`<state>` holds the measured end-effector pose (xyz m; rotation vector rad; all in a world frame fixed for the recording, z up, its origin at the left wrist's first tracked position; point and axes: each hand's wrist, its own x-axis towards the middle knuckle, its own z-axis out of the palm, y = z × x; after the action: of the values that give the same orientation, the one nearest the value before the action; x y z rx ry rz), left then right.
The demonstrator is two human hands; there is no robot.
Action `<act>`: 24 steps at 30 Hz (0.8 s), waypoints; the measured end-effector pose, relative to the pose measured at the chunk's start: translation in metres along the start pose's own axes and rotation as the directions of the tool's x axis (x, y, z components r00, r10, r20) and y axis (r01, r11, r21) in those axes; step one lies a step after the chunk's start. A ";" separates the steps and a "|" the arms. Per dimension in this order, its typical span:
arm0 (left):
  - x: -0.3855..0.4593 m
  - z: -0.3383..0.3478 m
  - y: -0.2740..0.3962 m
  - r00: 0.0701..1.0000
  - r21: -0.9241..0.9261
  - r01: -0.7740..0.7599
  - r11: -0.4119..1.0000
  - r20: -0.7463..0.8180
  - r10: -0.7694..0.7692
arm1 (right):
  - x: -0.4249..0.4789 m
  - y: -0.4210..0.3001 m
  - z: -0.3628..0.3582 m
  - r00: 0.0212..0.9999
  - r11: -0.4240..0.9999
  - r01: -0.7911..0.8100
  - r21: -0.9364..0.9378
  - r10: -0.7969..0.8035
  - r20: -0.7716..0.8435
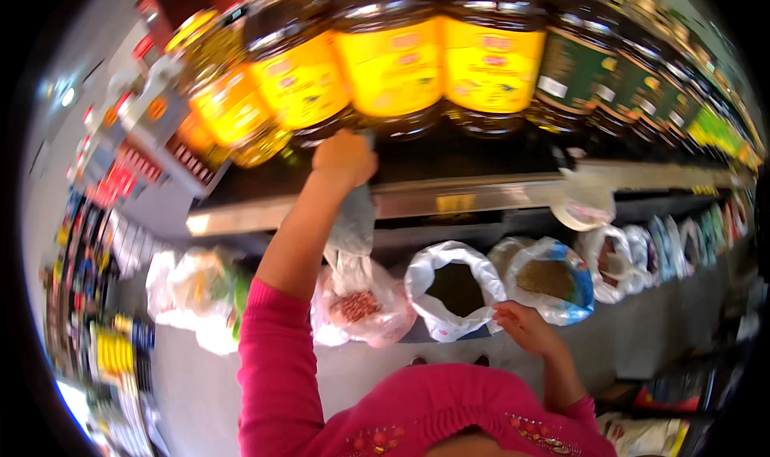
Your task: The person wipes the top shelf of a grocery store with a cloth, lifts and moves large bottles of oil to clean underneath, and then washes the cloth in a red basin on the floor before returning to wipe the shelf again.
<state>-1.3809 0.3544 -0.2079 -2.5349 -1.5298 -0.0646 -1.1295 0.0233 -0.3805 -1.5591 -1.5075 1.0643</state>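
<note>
My left hand [345, 159] is closed around a grey cloth [355, 216], which hangs over the shelf edge towards an open plastic bag of reddish beans or nuts [355, 305]. Beside that bag stands a white sack [496, 288] with its rim rolled open and dark green grains [455, 288] inside. The fingertips of my right hand [523, 325] are at the lower right rim of this sack; whether they pinch it is unclear. Right of it sits a blue and white bag [580, 288] holding brownish grains [544, 278].
Large oil bottles with yellow labels [391, 66] and green labels [577, 72] line the dark shelf above its pale front edge [469, 195]. A white scoop or container [583, 207] hangs at the edge. Plastic bags [198, 288] stand at left, more bags at right [662, 246].
</note>
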 end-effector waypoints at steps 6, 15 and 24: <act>0.013 -0.019 0.024 0.999 -0.098 0.054 0.994 0.004 -0.054 | -0.033 0.020 -0.029 0.993 0.996 -0.068 0.053 0.072 -0.091; 0.002 -0.007 0.047 0.993 0.070 0.086 0.994 -0.084 -0.080 | -0.091 0.046 -0.065 0.985 0.985 -0.165 -0.050 0.162 -0.058; 0.009 0.002 0.109 0.991 0.195 0.098 0.976 -0.114 -0.077 | -0.115 0.092 -0.102 0.994 0.992 -0.103 0.072 0.106 -0.041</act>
<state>-1.2811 0.3130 -0.2232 -2.2714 -1.5245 -0.0524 -0.9958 -0.0925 -0.4130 -1.6171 -1.3574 1.1213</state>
